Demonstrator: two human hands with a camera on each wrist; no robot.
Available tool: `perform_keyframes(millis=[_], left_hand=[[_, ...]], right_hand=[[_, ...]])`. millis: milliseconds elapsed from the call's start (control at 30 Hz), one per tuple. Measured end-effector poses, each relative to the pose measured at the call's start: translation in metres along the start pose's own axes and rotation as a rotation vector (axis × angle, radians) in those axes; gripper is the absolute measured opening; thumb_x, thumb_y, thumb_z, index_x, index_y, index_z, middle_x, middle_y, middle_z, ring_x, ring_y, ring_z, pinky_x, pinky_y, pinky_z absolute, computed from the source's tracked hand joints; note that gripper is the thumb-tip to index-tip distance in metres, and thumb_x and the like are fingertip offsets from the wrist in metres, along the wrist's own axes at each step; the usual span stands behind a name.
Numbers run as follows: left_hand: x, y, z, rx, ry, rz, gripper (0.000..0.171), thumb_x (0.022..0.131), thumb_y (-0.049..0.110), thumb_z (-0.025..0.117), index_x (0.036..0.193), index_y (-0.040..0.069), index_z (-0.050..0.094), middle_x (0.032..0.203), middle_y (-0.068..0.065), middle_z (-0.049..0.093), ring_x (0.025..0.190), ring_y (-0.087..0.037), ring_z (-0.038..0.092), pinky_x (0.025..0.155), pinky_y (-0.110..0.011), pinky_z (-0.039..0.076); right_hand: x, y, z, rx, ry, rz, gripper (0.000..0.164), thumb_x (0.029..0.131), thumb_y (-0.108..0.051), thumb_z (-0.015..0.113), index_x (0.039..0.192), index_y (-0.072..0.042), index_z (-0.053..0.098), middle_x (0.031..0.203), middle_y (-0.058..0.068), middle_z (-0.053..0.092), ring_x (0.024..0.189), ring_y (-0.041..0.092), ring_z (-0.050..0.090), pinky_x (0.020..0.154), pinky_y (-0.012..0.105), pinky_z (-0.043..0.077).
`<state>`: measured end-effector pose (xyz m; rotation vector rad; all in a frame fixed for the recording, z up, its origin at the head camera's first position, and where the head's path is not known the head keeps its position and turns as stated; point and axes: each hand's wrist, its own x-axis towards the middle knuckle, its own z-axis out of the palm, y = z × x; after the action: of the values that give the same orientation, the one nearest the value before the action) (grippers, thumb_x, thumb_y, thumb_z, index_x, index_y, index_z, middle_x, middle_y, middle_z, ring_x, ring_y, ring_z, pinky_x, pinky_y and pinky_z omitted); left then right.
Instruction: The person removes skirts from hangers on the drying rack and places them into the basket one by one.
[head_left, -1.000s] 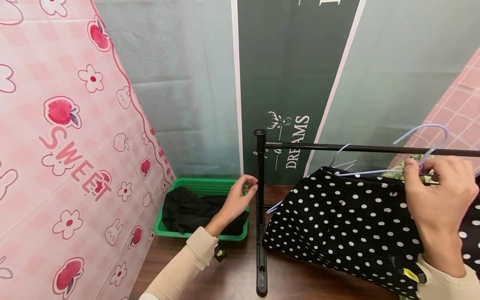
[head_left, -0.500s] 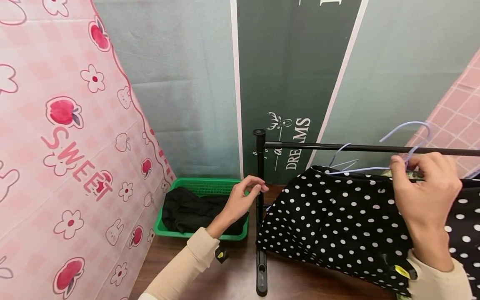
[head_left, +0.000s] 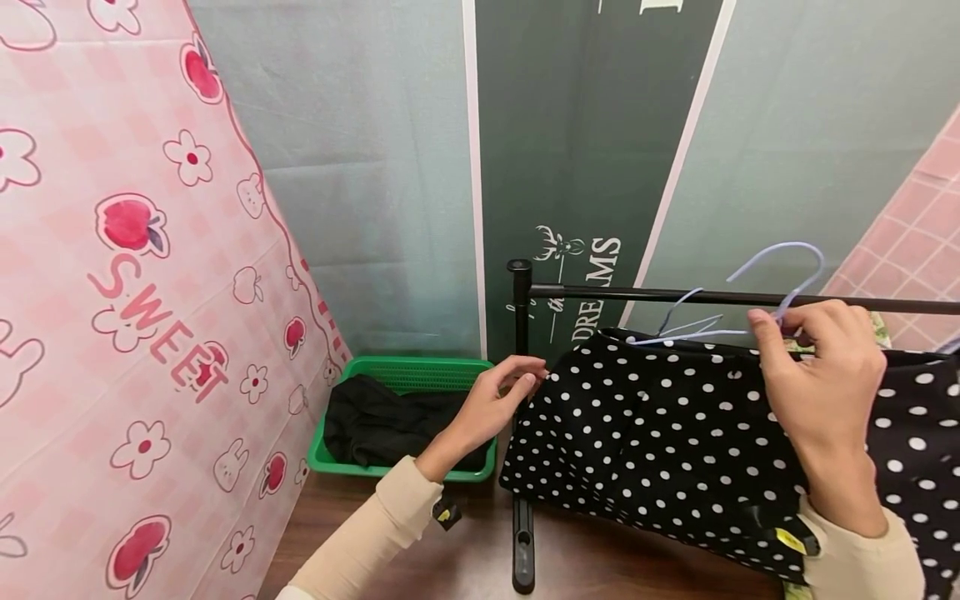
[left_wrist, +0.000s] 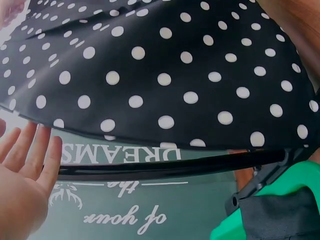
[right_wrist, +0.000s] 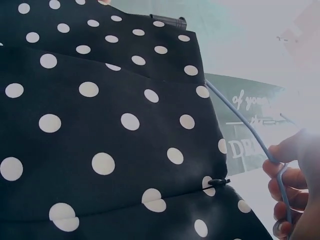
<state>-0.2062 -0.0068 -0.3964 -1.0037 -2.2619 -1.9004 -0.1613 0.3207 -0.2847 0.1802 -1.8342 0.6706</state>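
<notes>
My right hand (head_left: pixel 821 379) pinches a light-blue wire hanger (head_left: pixel 783 247) just under its hook, which stands above the rack's black rail (head_left: pixel 660 294). A black garment with white dots, apparently a skirt (head_left: pixel 660 433), hangs from that hanger. In the right wrist view a small zipper pull (right_wrist: pixel 218 182) shows at the skirt's top edge. My left hand (head_left: pixel 498 400) is by the skirt's left edge, in front of the rack's post. In the left wrist view its fingers (left_wrist: pixel 49 160) are extended at the skirt's edge; whether they touch it I cannot tell.
Left of the rack's foot (head_left: pixel 523 546), a green basket (head_left: pixel 408 476) holds dark cloth (head_left: pixel 375 421). Another blue hanger (head_left: pixel 678 304) hangs on the rail. A pink printed curtain (head_left: pixel 150 292) stands at left, and a grey-green backdrop (head_left: pixel 367 167) behind.
My right hand has carried the hanger and skirt leftward along the rail, so the skirt now covers part of the post. The left hand has shifted slightly right, to the skirt's edge.
</notes>
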Motion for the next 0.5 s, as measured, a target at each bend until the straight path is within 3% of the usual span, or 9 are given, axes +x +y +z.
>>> perform_keyframes(millis=[133,267,400,500], left_hand=[[0.0,-0.012,0.002,0.024,0.017,-0.018,0.031,0.104,0.025,0.05,0.133,0.019,0.057,0.126,-0.003,0.064,0.111,-0.014,0.063,0.093,-0.032,0.052],[0.001,-0.029,0.004,0.043,0.042,-0.009,0.032,0.101,0.03,0.056,0.133,0.024,0.057,0.12,0.002,0.065,0.103,-0.009,0.064,0.087,-0.028,0.054],[0.001,-0.024,0.005,0.082,0.088,0.008,0.029,0.098,0.019,0.061,0.127,0.016,0.062,0.109,-0.004,0.067,0.09,-0.011,0.064,0.076,-0.026,0.054],[-0.001,-0.011,0.003,0.122,0.13,0.046,0.021,0.096,0.014,0.062,0.117,0.009,0.066,0.099,-0.007,0.066,0.078,-0.012,0.061,0.068,-0.024,0.052]], right_hand=[[0.0,-0.016,0.002,0.027,-0.029,-0.008,0.034,0.084,-0.015,0.076,0.07,0.011,0.06,0.073,0.021,0.055,0.085,-0.014,0.035,0.078,0.011,0.024],[-0.001,-0.027,0.009,0.028,-0.076,-0.021,0.026,0.082,-0.008,0.077,0.072,0.01,0.06,0.074,0.02,0.056,0.086,-0.011,0.035,0.078,0.011,0.024],[-0.004,-0.021,0.015,0.02,-0.145,-0.035,0.024,0.081,-0.008,0.079,0.075,0.007,0.062,0.079,0.018,0.058,0.087,-0.011,0.038,0.079,0.009,0.026],[-0.005,-0.022,0.016,0.019,-0.207,-0.048,0.023,0.081,-0.008,0.08,0.078,0.006,0.063,0.082,0.015,0.059,0.084,-0.015,0.041,0.078,0.006,0.029]])
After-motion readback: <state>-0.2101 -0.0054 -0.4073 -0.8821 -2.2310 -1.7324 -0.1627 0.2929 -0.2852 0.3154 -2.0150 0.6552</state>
